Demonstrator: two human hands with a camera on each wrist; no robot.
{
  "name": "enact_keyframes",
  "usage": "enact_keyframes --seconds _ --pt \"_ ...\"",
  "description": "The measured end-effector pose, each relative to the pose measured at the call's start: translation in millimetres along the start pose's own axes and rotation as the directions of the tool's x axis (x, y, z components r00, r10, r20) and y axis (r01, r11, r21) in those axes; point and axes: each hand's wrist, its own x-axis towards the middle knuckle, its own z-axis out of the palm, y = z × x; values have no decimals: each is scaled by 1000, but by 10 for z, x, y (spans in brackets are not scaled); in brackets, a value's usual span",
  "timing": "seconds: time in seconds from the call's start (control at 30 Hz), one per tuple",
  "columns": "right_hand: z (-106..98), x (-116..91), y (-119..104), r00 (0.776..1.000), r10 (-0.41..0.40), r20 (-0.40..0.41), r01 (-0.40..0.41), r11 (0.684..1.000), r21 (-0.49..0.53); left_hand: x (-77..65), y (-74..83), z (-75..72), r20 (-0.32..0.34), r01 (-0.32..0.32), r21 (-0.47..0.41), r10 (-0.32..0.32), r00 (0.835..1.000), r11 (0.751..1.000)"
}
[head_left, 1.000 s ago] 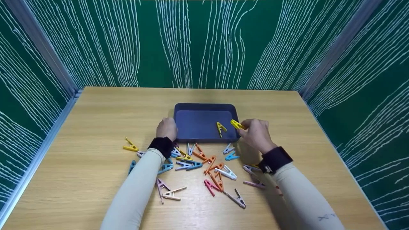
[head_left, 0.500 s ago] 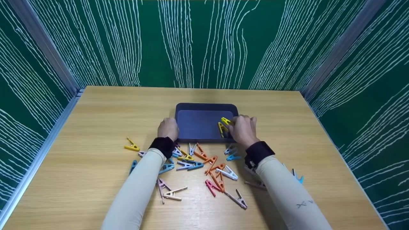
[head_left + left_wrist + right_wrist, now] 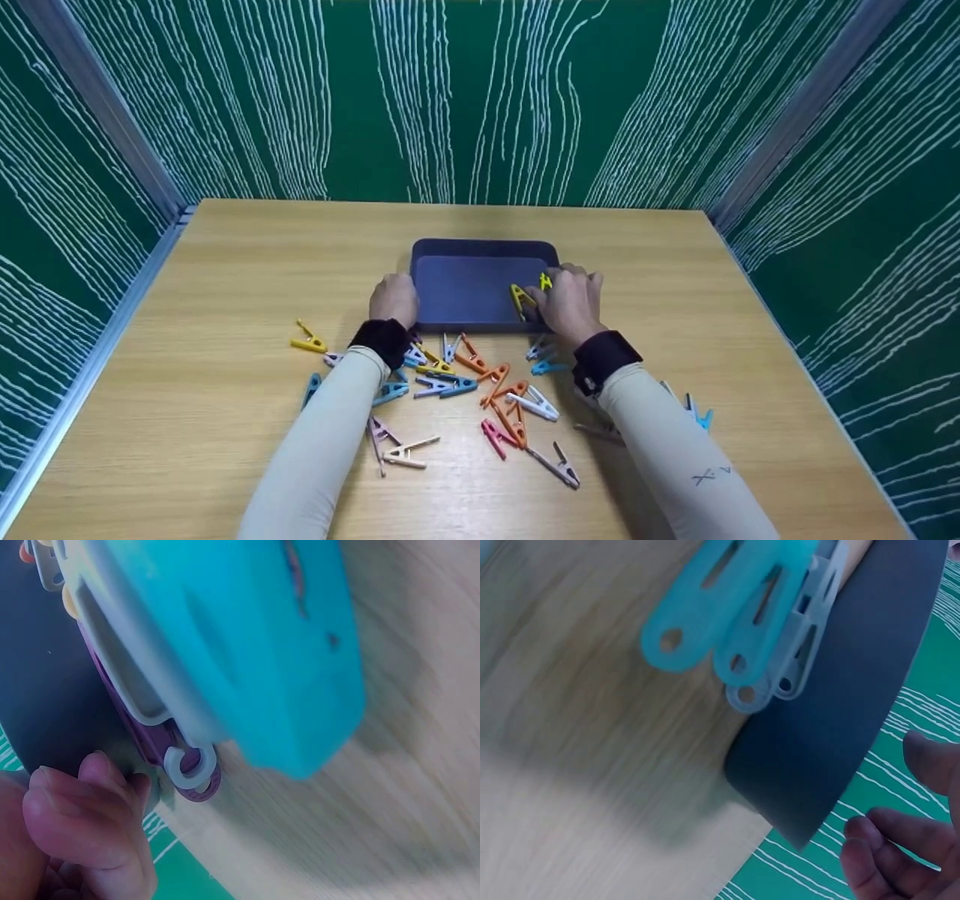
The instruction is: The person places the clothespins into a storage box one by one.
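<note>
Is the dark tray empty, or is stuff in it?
Not empty: a yellow clip shows inside the tray, beside the right hand.

Green panels (image 3: 517, 97) with white lines stand behind and beside the wooden table (image 3: 247, 262), grey posts (image 3: 105, 109) rising at its far corners.

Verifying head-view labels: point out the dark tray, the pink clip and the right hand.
Dark tray (image 3: 461, 289): head view, bare floor inside.
Pink clip (image 3: 493, 433): head view, on its body.
Right hand (image 3: 574, 301): head view, back of the hand.

High forward-down head view, close wrist views, tray (image 3: 465, 289) in all
</note>
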Motion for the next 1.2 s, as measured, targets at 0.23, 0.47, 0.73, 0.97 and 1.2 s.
enact_keyframes --seconds 0.23,0.47,0.73,0.97,1.2 --pt "-114 -56 26 999 -3 43 2 999 35 -11 -4 17 -3 -4 -4 4 1000 1000" --pt "-292 -152 109 997 -15 81 7 995 100 -9 22 10 10 13 10 -13 1000 1000" --pt "-531 -304 315 993 -26 113 10 990 140 -8 50 -15 13 17 8 -17 1000 1000" --pt "-709 -449 447 985 -42 170 24 994 103 -8 29 -34 26 19 4 -19 999 1000" --pt "-814 -648 557 957 -99 274 81 994 77 -26 30 -45 34 20 -2 -19 999 1000"
